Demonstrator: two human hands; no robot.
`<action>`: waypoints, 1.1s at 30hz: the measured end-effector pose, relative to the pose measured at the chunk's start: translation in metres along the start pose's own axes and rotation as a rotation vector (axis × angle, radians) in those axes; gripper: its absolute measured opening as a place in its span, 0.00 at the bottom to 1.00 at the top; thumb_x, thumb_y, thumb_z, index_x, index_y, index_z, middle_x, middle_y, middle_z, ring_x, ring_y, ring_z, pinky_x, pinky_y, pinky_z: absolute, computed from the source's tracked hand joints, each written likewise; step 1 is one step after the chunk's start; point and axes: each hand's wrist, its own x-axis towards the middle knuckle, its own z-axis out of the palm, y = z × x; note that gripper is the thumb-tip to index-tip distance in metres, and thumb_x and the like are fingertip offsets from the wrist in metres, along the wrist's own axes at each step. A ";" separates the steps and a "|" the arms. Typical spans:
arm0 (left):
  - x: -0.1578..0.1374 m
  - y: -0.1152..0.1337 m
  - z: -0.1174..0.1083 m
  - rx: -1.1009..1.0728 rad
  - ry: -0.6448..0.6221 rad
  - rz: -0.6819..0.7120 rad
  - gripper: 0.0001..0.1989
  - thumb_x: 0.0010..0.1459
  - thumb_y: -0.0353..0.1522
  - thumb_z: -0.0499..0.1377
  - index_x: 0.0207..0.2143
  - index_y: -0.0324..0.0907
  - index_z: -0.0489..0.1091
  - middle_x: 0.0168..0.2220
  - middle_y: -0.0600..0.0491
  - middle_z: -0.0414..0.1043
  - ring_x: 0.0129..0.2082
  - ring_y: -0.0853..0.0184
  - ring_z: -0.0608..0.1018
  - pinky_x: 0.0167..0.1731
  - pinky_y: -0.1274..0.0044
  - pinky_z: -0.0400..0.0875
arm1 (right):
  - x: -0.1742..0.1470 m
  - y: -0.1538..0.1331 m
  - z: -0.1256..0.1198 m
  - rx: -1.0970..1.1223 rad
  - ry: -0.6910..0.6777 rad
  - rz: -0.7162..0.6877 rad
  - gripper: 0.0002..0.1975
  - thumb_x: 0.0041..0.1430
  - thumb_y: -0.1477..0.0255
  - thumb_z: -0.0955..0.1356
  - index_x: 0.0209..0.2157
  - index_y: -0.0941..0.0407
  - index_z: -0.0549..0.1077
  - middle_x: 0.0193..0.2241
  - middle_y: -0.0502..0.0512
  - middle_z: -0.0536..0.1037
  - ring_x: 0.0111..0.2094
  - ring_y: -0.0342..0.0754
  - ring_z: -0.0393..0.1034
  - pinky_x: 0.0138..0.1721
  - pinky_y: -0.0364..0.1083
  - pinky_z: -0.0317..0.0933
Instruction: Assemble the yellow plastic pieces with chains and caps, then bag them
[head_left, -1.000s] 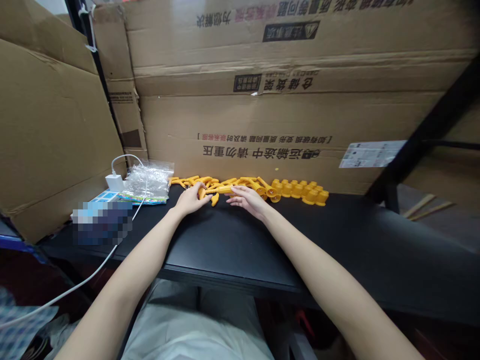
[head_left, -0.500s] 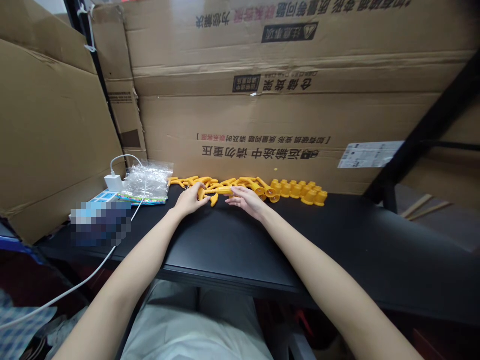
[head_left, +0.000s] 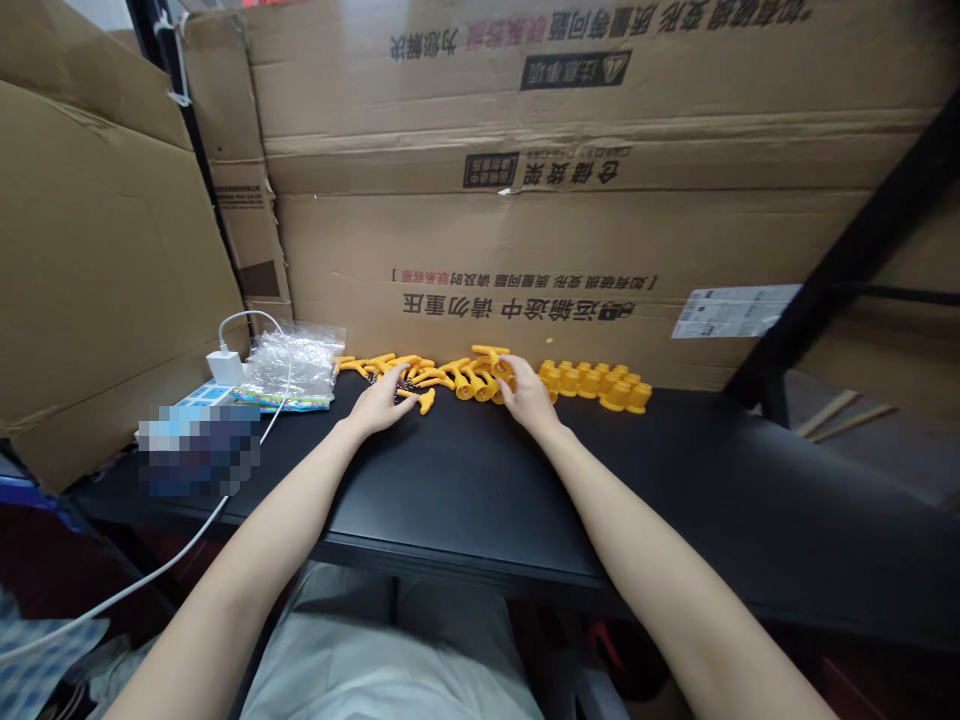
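Observation:
My right hand (head_left: pixel 529 396) is closed around a yellow piece with a T-shaped handle (head_left: pixel 491 352) and a flared end, at the back of the black table. My left hand (head_left: pixel 381 404) has its thumb and fingers curled about the stem of a small yellow T-shaped piece (head_left: pixel 426 402); its fingertips are partly hidden. Several yellow pieces with flared cup ends (head_left: pixel 466 386) lie in a row between my hands. Behind my left hand is a heap of yellow branched pieces (head_left: pixel 367 364), with some dark chain-like bits among them.
Right of my right hand, several yellow cups (head_left: pixel 592 378) stand upside down in rows. A clear plastic bag (head_left: pixel 296 362), a white charger (head_left: pixel 225 366) and its cable lie to the left. Cardboard (head_left: pixel 465 230) walls the back; a black post (head_left: pixel 847 240) slants at right.
My right hand has moved right and slightly back, carrying the flared yellow piece away from my left hand. The left hand has stayed nearly in place by the small T-shaped piece.

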 end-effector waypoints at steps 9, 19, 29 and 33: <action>0.001 -0.003 0.003 0.033 -0.016 0.018 0.26 0.56 0.37 0.54 0.57 0.43 0.57 0.44 0.49 0.70 0.40 0.64 0.75 0.40 0.73 0.70 | -0.007 -0.006 0.004 -0.405 -0.186 -0.035 0.23 0.51 0.79 0.60 0.50 0.58 0.68 0.54 0.65 0.69 0.57 0.59 0.59 0.57 0.73 0.37; 0.002 -0.005 0.004 0.022 -0.019 0.032 0.24 0.56 0.36 0.54 0.55 0.44 0.59 0.43 0.51 0.71 0.39 0.65 0.75 0.41 0.73 0.69 | -0.002 0.023 -0.033 -0.417 0.270 0.390 0.23 0.54 0.74 0.57 0.52 0.61 0.66 0.60 0.67 0.59 0.62 0.58 0.49 0.59 0.67 0.39; 0.000 -0.002 0.004 0.003 -0.019 0.028 0.23 0.56 0.35 0.54 0.55 0.43 0.60 0.42 0.50 0.71 0.38 0.66 0.75 0.41 0.73 0.70 | -0.029 0.076 -0.048 -0.460 0.140 0.997 0.22 0.58 0.69 0.60 0.53 0.61 0.68 0.64 0.72 0.47 0.66 0.63 0.30 0.57 0.72 0.27; 0.000 -0.001 0.003 0.008 -0.025 0.031 0.22 0.56 0.34 0.54 0.54 0.42 0.61 0.41 0.50 0.72 0.37 0.66 0.75 0.41 0.73 0.70 | -0.026 0.083 -0.045 -0.444 0.047 1.037 0.24 0.60 0.66 0.58 0.53 0.60 0.69 0.64 0.74 0.50 0.66 0.65 0.29 0.55 0.75 0.24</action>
